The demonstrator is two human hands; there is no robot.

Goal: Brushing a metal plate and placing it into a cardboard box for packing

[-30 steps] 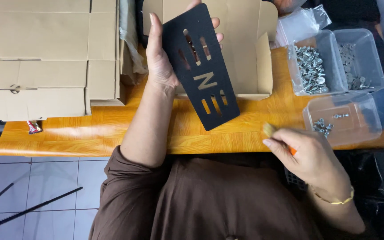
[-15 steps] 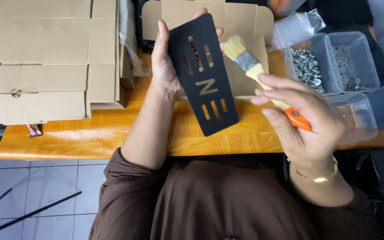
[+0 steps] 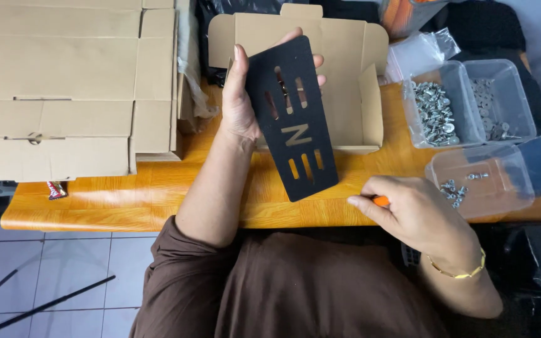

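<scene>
**Plate held over the open carton**

Plate (image 3: 292,119), black and flat, with slotted cut-outs and rounded corners, is raised above the orange wooden table (image 3: 158,194) in the person's left hand (image 3: 242,103). The grip sits at the plate's upper end: the thumb lies along the left edge, and fingertips curl around the right edge from behind, so the hand is pressed shut on the plate. The lower end of the plate hangs free, tilted toward the person's right, well below the grip.

Directly behind the plate stands an open brown cardboard box (image 3: 345,81), flaps spread, its inside facing the camera. To the left, a stack of flattened brown cartons (image 3: 64,87) covers that end of the table; a small red-and-white wrapper (image 3: 56,189) lies at the stack's lower edge.

The right hand (image 3: 417,216) rests near the table's front edge, well apart from the plate. It is closed around a tool with an orange handle (image 3: 380,201); only a small part of the handle shows beside the thumb, and the rest is hidden.

Right of the box stand two clear plastic tubs (image 3: 464,100) holding silver metal fasteners. A third clear tub (image 3: 483,184), with a few small screws, sits just beside the right hand. A clear plastic bag (image 3: 417,53) lies behind the tubs.
</scene>
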